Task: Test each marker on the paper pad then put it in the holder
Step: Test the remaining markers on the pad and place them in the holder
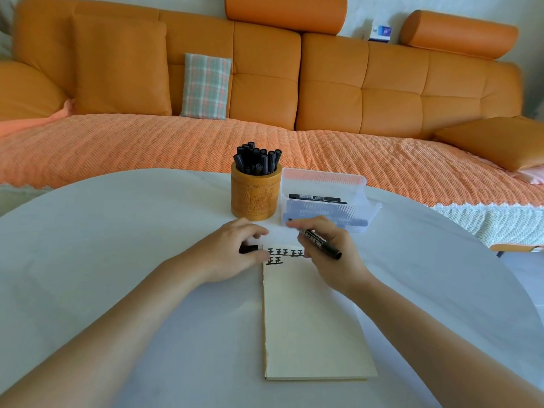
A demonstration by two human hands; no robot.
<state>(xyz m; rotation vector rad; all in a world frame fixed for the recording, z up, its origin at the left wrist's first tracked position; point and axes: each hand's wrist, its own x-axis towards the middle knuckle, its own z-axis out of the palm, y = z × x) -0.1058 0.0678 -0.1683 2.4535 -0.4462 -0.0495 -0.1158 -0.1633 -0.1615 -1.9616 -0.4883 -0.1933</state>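
Fingers (309, 224) of the right hand (335, 263) curl round a marker (322, 245), seemingly poised to write near the far edge of the paper pad (312, 325); the left hand (232, 254) pinches the cap (248, 249), ready for recapping.

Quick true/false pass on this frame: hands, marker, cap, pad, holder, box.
1. The right hand grips a black marker. True.
2. The left hand holds a black cap at the paper pad's edge. True.
3. The clear box stands beside the holder. True.
4. The holder is empty. False: black markers fill it.
5. The paper pad is blank. False: black marks cross its top.
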